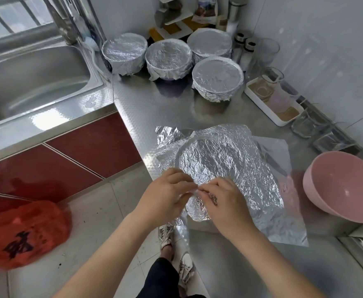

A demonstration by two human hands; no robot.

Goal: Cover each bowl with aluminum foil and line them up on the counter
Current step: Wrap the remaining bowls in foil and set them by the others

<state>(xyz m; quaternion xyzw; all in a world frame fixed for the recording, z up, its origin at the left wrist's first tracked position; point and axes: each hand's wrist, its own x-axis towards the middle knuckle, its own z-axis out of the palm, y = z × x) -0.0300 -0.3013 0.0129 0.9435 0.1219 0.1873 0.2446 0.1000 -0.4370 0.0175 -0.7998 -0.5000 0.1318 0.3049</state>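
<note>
Foil sheet (283, 211), crinkled and wide, lies draped over a bowl (219, 168) near the front edge of the steel table (154, 108). The bowl's round rim shows as a ridge through the foil. Loose flaps spread flat on the table to the right and bunch up at the far left corner.

Both hands meet at the near side of that rim. The right hand (225, 203) has its fingers curled down, its grip narrow and pinching a fold of foil against the bowl's side. The left hand (165, 196) comes in from the other side with its fingertips touching the right's. Its grip seems to pinch the same fold, though the fingertips are partly hidden behind the foil.

At the back of the table stand four bowls already wrapped in foil, close together. One (124, 52) is nearest the sink, one (168, 58) stands beside it, one (210, 43) is further back by the wall, and one (218, 78) stands in front of that.

A pink bowl (343, 186), uncovered, sits at the right, just beside the edge of the foil sheet.

A steel sink (26, 76) lies to the left, with red cabinet doors (90, 147) below it. A white tray (270, 104) holding glass jars stands along the right wall. An orange plastic bag (23, 233) sits on the floor, and the person's shoes (165, 233) show below the table edge.
</note>
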